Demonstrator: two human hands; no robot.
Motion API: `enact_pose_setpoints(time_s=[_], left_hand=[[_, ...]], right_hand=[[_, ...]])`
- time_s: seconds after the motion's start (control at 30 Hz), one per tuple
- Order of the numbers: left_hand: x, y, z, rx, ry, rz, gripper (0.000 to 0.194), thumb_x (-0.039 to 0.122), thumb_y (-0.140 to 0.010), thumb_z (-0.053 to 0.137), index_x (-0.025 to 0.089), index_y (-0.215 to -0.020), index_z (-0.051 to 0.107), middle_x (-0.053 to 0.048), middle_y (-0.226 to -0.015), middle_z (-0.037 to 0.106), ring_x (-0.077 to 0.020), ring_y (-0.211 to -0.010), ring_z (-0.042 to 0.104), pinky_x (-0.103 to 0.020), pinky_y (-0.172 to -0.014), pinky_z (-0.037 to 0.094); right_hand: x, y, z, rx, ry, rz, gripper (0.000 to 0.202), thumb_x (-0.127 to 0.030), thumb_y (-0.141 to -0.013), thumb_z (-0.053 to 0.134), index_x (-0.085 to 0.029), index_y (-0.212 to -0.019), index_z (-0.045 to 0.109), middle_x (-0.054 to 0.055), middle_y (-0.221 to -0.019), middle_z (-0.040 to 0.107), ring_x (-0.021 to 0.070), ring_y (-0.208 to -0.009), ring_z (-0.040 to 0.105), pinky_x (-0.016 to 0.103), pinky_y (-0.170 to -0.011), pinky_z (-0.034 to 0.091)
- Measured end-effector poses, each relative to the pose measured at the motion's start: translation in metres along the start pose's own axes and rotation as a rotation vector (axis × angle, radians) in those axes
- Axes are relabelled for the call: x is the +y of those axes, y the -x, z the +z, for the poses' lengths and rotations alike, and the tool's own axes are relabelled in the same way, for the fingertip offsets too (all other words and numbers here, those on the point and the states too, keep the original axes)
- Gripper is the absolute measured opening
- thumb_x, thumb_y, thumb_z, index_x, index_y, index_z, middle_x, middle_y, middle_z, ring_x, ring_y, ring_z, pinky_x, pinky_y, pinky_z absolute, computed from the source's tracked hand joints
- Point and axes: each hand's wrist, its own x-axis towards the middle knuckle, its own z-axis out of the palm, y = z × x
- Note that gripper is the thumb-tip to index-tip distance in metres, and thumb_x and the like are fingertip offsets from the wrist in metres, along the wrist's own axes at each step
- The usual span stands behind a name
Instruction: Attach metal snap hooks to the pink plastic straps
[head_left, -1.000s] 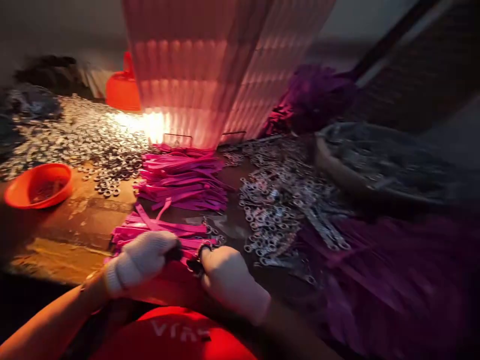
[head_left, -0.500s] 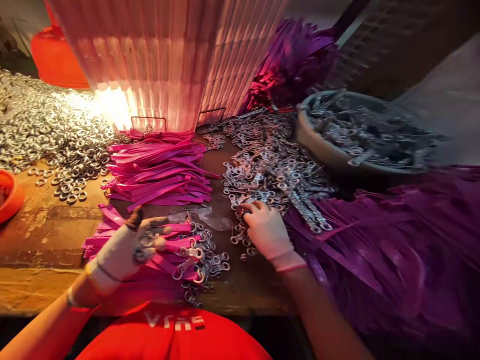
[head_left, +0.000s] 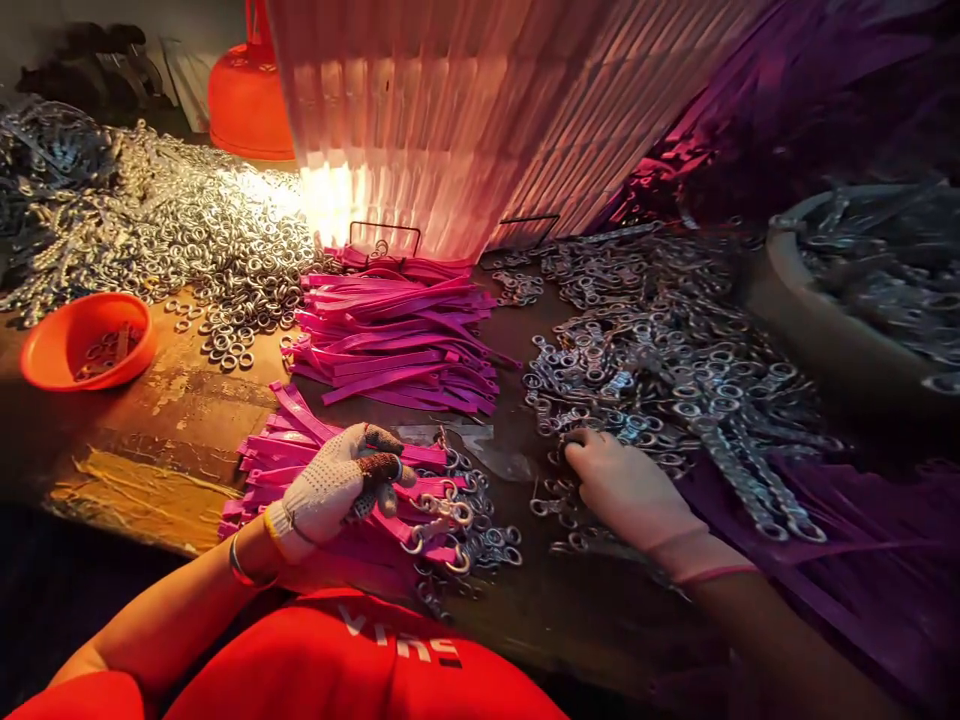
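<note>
My left hand [head_left: 330,490], in a dotted work glove with dark fingertips, is curled closed above a bundle of pink straps [head_left: 285,455]. Metal rings lay in this palm a moment ago; now the fingers mostly cover them. Metal ring fittings [head_left: 454,510] sit at the right ends of those straps. My right hand [head_left: 630,490], in a pale glove, reaches into the near-left edge of a heap of silver ringed metal pieces [head_left: 645,370]. Its fingers are pinched together, and whatever is between them is hidden.
Another stack of pink straps [head_left: 397,335] lies farther back, before a corrugated translucent panel [head_left: 450,120]. At left are a pile of metal rings [head_left: 232,250], an orange bowl [head_left: 45,350] and a red lamp [head_left: 251,105]. Rightward stand a large tub [head_left: 795,270] and purple straps [head_left: 862,550].
My left hand has turned over, its fingers curling closed over the rings in its palm. My right hand stays at the metal heap. The view has swung left, showing more of the orange bowl.
</note>
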Motion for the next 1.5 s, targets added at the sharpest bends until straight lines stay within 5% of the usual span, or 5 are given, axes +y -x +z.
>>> enact_pose_setpoints(time_s=[0.43, 0.77, 1.0, 1.23, 1.5], left_hand=[[-0.009, 0.025, -0.015, -0.011, -0.088, 0.026, 0.041, 0.028, -0.078, 0.069, 0.012, -0.116, 0.070, -0.009, -0.090, 0.074, -0.0033, -0.047, 0.043, -0.018, -0.042, 0.028], [0.000, 0.027, 0.002, 0.026, -0.264, 0.077, 0.064, 0.034, -0.081, 0.072, 0.013, -0.137, 0.048, 0.000, -0.071, 0.068, -0.0096, -0.053, 0.052, -0.020, -0.050, 0.038], [-0.010, 0.019, 0.004, 0.049, -0.185, 0.119, 0.025, 0.027, -0.087, 0.061, 0.018, -0.110, 0.055, 0.005, -0.071, 0.055, -0.0048, -0.048, 0.043, -0.018, -0.047, 0.034], [-0.005, -0.004, 0.020, 0.010, -0.090, 0.045, 0.020, 0.023, -0.083, 0.060, 0.019, -0.099, 0.051, 0.009, -0.063, 0.047, -0.0035, -0.043, 0.036, -0.017, -0.044, 0.031], [0.016, -0.083, 0.042, -0.180, -1.414, 0.320, 0.029, 0.007, -0.086, 0.047, 0.015, -0.108, 0.064, -0.009, -0.107, 0.067, -0.0188, -0.093, 0.066, -0.028, -0.080, 0.053]], right_hand=[[-0.019, 0.022, 0.003, 0.297, -0.373, 0.170, 0.030, -0.003, -0.074, 0.044, -0.015, -0.089, 0.067, 0.016, -0.100, 0.069, 0.0270, -0.092, 0.064, 0.034, -0.078, 0.048], [-0.126, 0.037, -0.068, 0.481, -0.989, -0.383, 0.058, -0.005, -0.080, 0.044, -0.021, -0.135, 0.052, 0.012, -0.126, 0.064, 0.0238, -0.114, 0.061, 0.038, -0.094, 0.051], [-0.154, 0.030, -0.072, 0.530, -0.626, -0.316, 0.009, -0.016, -0.079, 0.056, -0.016, -0.079, 0.065, 0.010, -0.078, 0.064, 0.0228, -0.072, 0.055, 0.034, -0.065, 0.041], [-0.153, 0.042, -0.061, 0.603, -0.563, -0.205, 0.013, -0.022, -0.080, 0.058, -0.018, -0.068, 0.062, 0.009, -0.070, 0.065, 0.0197, -0.065, 0.053, 0.032, -0.060, 0.033], [-0.120, 0.043, -0.024, 0.619, -1.192, 0.152, 0.021, -0.027, -0.091, 0.049, -0.020, -0.086, 0.068, 0.004, -0.073, 0.070, 0.0190, -0.066, 0.064, 0.027, -0.061, 0.047]])
